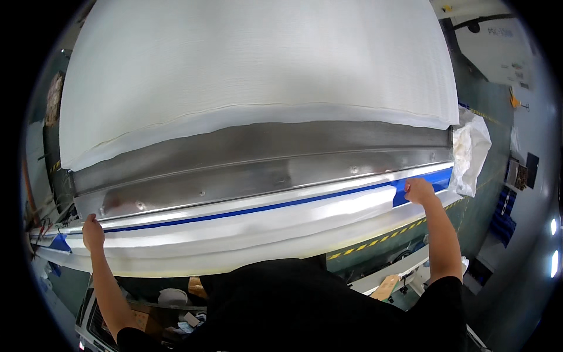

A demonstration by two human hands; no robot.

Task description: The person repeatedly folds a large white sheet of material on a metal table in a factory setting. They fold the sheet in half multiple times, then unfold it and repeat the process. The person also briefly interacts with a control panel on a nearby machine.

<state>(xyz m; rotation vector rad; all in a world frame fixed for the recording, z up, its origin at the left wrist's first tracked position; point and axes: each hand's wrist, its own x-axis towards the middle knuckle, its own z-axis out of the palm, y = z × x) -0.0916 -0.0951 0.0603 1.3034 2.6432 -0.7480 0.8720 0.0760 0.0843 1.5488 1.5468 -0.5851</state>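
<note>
Fingers on the right hand [420, 191] are curled into a loose fist right over the blue patch [441, 178], and the left hand [94, 233] has its fingers bent in at the lower left corner of the metal plate [293, 141]. Honestly can't tell if either one is pinching an edge or just resting there. The blue strip [252, 209] runs between the two hands, along the near side of the plate, with a white cloth [234, 227] just below it, rippled in long folds. If you ask me, the trick with hands this far apart is matching the pull: same tension both ends, strip parallel to the plate edge, no yanking from one side, or those folds could skew. Past the plate, a big white sheet [264, 64] spreads out, and crumpled white plastic [474, 149] hangs off the right end.
</note>
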